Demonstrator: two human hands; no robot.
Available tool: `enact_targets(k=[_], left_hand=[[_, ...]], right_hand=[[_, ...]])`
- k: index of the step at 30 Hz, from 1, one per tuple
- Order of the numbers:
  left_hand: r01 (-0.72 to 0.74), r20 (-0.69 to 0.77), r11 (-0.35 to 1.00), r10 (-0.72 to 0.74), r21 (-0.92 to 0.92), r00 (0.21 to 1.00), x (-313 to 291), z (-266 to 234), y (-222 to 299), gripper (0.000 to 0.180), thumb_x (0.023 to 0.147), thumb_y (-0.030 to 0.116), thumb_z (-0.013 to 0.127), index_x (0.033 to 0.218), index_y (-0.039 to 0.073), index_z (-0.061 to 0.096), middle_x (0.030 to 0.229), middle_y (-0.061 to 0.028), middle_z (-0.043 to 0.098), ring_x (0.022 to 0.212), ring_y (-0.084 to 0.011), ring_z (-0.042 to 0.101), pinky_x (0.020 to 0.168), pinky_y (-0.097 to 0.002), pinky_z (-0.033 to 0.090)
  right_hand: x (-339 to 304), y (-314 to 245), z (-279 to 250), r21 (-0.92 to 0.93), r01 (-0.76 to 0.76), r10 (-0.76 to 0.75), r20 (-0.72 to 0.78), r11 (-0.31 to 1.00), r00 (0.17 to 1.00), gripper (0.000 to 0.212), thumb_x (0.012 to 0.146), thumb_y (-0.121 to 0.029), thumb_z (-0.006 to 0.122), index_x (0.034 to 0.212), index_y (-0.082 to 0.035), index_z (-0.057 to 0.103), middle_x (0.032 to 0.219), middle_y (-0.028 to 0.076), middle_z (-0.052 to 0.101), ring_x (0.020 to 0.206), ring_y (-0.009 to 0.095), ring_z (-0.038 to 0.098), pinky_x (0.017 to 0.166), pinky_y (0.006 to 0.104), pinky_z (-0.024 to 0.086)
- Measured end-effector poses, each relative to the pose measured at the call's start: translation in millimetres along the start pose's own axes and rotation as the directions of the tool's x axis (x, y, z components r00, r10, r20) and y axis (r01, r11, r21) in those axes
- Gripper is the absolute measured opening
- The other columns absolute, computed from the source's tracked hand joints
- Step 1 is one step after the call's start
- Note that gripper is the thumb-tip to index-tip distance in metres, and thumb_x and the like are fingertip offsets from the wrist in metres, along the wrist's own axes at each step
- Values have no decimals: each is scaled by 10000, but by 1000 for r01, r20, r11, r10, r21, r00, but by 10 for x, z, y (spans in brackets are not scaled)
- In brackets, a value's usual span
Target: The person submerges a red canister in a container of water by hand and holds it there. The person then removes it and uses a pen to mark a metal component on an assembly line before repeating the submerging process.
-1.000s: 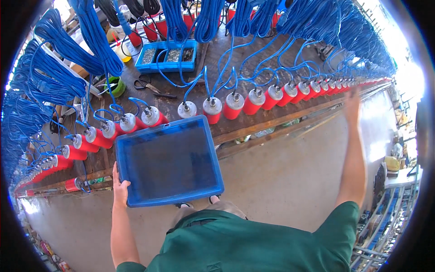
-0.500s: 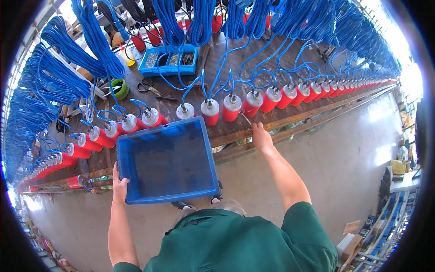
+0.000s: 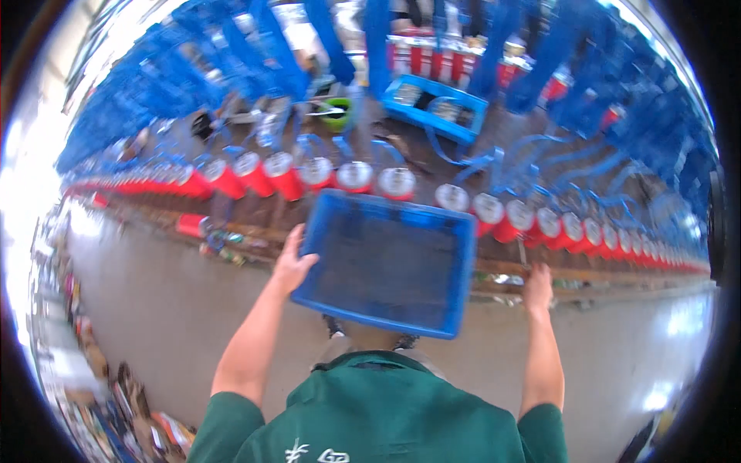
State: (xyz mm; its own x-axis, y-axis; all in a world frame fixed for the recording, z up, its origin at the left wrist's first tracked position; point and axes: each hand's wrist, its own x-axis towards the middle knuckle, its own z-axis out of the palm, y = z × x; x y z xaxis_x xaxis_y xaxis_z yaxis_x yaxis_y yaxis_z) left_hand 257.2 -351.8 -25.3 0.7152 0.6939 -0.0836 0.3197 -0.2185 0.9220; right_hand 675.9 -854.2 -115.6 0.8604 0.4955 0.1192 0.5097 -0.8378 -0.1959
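Note:
A blue plastic crate (image 3: 384,255), its dark inside showing nothing in it, is tilted in front of me against the bench edge. My left hand (image 3: 293,262) grips its left side, the thumb over the rim. To the right of the crate, my right hand (image 3: 538,287) is closed at the bench's front edge around a thin metal tool (image 3: 522,253). Its thin shaft points up toward the row of red cylinders (image 3: 515,222). These have silver tops with blue cables attached. Motion blur hides the exact kind of tool and whether it touches a cylinder.
A blue divided parts bin (image 3: 436,108) and a green cup (image 3: 334,113) stand on the dark bench behind the row. Bundles of blue cable (image 3: 328,38) hang above. One red cylinder (image 3: 191,225) lies on its side at the left bench edge. Boxes line the floor at lower left.
My view has swung left, so the bench, crate and hands appear farther right. The left hand stays on the crate; the right hand stays closed by the bench edge with the tool.

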Motion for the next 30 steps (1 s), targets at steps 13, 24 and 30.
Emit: enact_targets(k=[13,24,30], left_hand=[[57,-569,998,-42,10,821,714,-1310,-961,711,916,264,827,1452,-79,509,1317,-203,652,1197,-299,632,1056,-415,512],[170,-521,940,11,297,853,2214,-2970,-1031,924,700,404,970,1396,-5,520,1336,-243,671,1232,-360,676,1062,-418,536],[118,-598,928,127,353,792,1946,-2836,-927,733,713,316,962,1249,27,555,1183,-205,721,1119,-389,710,974,-467,563]], right_hand=[[-1560,-513,-95,437,-615,649,88,656,755,190,959,-142,697,926,-36,542,755,89,608,629,224,615,557,391,489],[-3482,-1747,70,445,-840,606,588,310,535,58,931,-38,615,913,16,627,741,107,669,607,204,670,511,332,504],[-3435,-1868,131,35,-709,547,610,704,573,207,876,-139,730,980,39,748,856,142,768,727,210,710,709,357,577]])
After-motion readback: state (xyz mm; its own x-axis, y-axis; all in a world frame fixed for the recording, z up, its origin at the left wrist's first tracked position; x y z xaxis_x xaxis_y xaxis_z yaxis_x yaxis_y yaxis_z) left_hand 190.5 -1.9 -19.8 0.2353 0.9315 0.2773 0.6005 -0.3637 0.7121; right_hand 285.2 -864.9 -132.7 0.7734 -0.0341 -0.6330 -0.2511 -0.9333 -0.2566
